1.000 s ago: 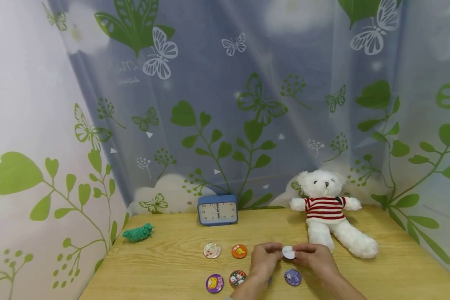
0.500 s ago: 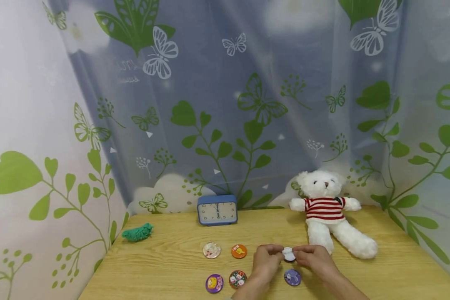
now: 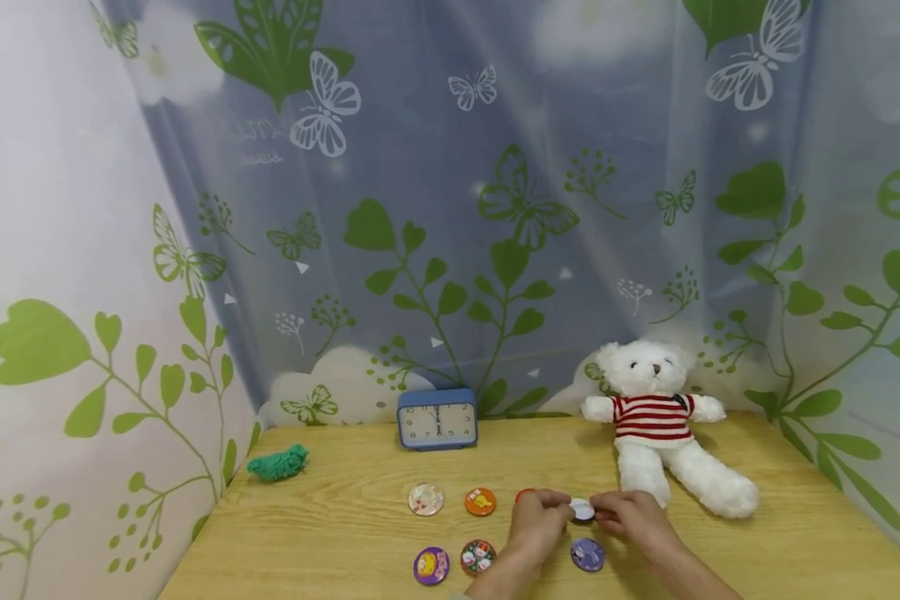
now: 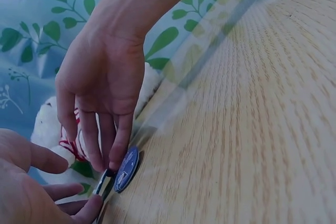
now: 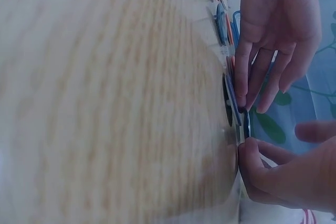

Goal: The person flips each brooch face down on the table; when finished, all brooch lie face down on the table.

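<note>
A: Posn of white-faced badge (image 3: pixel 582 509)?

B: Held betw. left hand (image 3: pixel 537 527) & right hand (image 3: pixel 637 523), over near part of tabletop (image 3: pixel 345 517), just beyond blue-violet badge (image 3: pixel 587 554). Contact w/ tabletop: can't tell.

A: Neighbours, obstructions?

B: Left hand hides most of red badge (image 3: pixel 525 495); only an edge shows. Further L, back row: orange badge (image 3: pixel 480 502), then pale badge (image 3: pixel 426 499). Front row: red-green badge (image 3: pixel 478 557), close to left wrist, then purple-yellow badge (image 3: pixel 431 566). These four lie flat, apart from each other. White plush bear (image 3: pixel 652 417), red/white striped top, sits at rear, one leg just behind right hand. Blue clock (image 3: pixel 438 419) at rear, approx. mid; green knitted item (image 3: pixel 278 463) far L. Backdrop: curtain (image 3: pixel 412 125) w/ leaf + butterfly print.

A: Badge appearance?

B: Round, thin. White side up in head view, greyish marking, too small to read; dark rim at near edge. Nearly edge-on in both wrist views.

A: Hands?

B: Both reach in from near side, facing each other. Left fingers pinching one edge of badge, remaining ones slightly spread; right fingers pinching opp. edge.
</note>
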A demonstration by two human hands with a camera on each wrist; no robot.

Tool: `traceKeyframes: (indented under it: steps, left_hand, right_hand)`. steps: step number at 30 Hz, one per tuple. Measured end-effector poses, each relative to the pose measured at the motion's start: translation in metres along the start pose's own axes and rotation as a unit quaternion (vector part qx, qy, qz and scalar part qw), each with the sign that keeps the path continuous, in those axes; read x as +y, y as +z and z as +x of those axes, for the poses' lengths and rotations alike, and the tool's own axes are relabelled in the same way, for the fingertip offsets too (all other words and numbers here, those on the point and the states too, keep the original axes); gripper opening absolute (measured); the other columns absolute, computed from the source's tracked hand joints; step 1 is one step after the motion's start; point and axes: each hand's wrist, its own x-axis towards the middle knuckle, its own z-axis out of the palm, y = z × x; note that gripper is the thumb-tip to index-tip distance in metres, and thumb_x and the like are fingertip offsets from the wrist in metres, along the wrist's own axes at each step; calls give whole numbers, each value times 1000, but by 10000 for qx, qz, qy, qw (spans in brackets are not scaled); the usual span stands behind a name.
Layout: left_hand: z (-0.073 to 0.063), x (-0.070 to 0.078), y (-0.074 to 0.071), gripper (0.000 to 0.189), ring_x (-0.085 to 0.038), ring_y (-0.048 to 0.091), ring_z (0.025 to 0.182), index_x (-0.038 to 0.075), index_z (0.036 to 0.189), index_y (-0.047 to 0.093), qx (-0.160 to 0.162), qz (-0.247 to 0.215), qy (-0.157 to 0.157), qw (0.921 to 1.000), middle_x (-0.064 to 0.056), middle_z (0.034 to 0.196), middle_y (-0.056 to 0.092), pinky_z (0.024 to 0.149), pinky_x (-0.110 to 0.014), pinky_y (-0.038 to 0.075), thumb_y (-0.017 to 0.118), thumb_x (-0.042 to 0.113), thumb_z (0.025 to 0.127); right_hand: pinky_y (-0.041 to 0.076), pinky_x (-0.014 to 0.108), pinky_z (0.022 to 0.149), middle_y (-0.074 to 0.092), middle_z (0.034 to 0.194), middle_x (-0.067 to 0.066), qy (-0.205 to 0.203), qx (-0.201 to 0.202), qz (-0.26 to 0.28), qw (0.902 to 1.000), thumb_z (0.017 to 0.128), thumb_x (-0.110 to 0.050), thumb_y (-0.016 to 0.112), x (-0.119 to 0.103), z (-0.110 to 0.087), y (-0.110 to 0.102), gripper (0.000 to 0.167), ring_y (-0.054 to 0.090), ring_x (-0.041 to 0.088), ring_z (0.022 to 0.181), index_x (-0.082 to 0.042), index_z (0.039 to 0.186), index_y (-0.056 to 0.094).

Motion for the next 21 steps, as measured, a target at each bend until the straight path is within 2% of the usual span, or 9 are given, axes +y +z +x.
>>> traceKeyframes:
  steps: [8,16,21]
  left_hand:
    - [1,3,3,16,-8,54,67,-2,99,77,-36,47,-139,9999,0,80,66,62,-22,46,70,4,86]
    - [0,9,3,18,-11,55,66,-3,97,76,-55,-66,-206,9998,-2,78,63,62,-22,45,68,8,87]
    - [-1,8,3,17,-10,50,62,-4,93,76,-28,-40,-295,9996,2,71,57,59,-22,41,67,8,85]
  right_hand:
    - [62,34,86,72,114,28,-96,-80,209,9997,102,-7,51,-5,-3,-2,41,71,21,96,27,123,57]
    - [62,37,89,69,118,31,-92,-66,240,9996,103,-9,50,-6,-4,-2,42,71,22,97,26,126,54]
    - [62,36,87,69,117,32,5,-128,228,9997,103,-9,48,-6,-5,-2,43,71,21,94,27,127,52]
